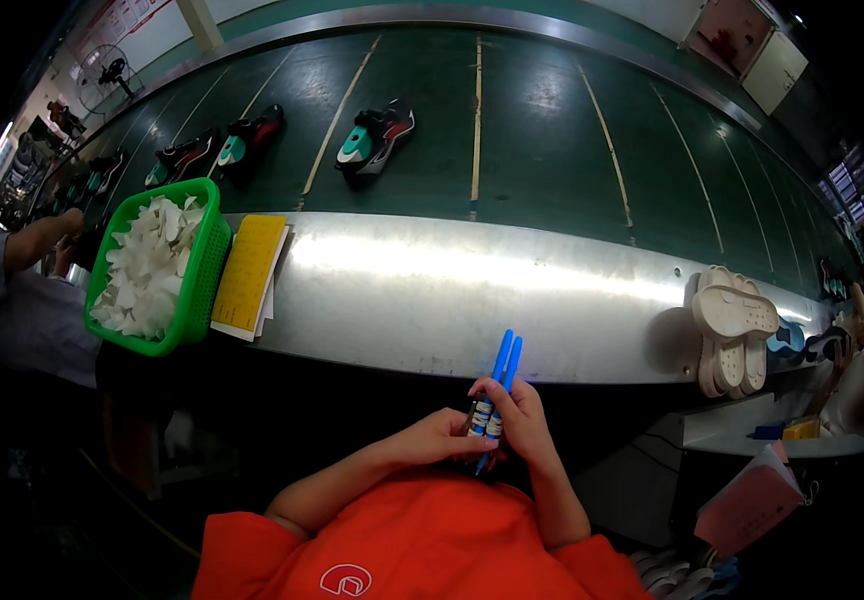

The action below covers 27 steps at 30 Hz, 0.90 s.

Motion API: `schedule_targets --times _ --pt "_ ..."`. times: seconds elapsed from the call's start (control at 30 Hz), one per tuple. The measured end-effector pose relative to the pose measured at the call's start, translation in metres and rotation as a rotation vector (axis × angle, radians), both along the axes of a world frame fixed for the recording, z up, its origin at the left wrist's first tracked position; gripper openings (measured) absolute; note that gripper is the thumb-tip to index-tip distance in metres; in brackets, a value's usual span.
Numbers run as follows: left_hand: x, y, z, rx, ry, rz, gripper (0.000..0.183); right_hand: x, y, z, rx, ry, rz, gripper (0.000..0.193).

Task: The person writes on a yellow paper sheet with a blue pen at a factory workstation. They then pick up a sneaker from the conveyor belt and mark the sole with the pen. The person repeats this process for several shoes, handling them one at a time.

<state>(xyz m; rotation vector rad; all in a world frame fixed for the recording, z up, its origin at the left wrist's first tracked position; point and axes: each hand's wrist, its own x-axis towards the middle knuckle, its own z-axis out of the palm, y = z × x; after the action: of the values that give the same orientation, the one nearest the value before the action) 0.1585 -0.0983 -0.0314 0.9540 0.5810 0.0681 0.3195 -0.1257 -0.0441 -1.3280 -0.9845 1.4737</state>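
Observation:
Two blue pens point(504, 360), side by side with pale wrappings around their middles, stand slanted in front of my orange shirt. My right hand point(525, 418) is closed around them from the right, its thumb and fingers near the wrapped part. From the left, my left hand point(444, 436) closes on their lower part, with its thumb lying across them. Some of the fingers of both hands are hidden behind the pens. Just beyond the hands runs the near edge of a shiny metal ledge point(432, 290).
A green basket point(214, 260) of white scraps and a yellow booklet point(252, 272) sit at left. Beige clogs point(734, 318) are stacked at right, above a pink booklet point(752, 500). Dark shoes point(377, 138) lie on the green belt point(542, 130). Another person point(27, 300) is at far left.

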Motion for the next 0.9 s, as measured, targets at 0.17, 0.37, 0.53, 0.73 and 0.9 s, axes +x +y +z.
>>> schedule_targets --times 0.17,0.37,0.53,0.73,0.9 --pt "0.001 -0.002 -0.003 -0.011 -0.040 0.136 0.029 -0.003 0.001 -0.002 0.089 -0.070 -0.151 0.023" --pt "0.004 -0.002 -0.003 0.306 0.048 0.164 0.028 -0.004 0.001 -0.003 0.146 -0.111 -0.225 0.023" --pt "0.002 0.008 0.004 0.109 0.115 0.121 0.023 -0.001 0.001 -0.002 0.096 0.087 -0.197 0.021" --pt "-0.003 0.017 0.005 0.132 0.017 0.090 0.019 0.011 -0.001 0.003 -0.147 0.269 0.235 0.026" --pt "-0.004 0.027 0.005 0.239 0.100 -0.076 0.027 0.014 0.000 0.020 -0.036 0.261 0.229 0.023"
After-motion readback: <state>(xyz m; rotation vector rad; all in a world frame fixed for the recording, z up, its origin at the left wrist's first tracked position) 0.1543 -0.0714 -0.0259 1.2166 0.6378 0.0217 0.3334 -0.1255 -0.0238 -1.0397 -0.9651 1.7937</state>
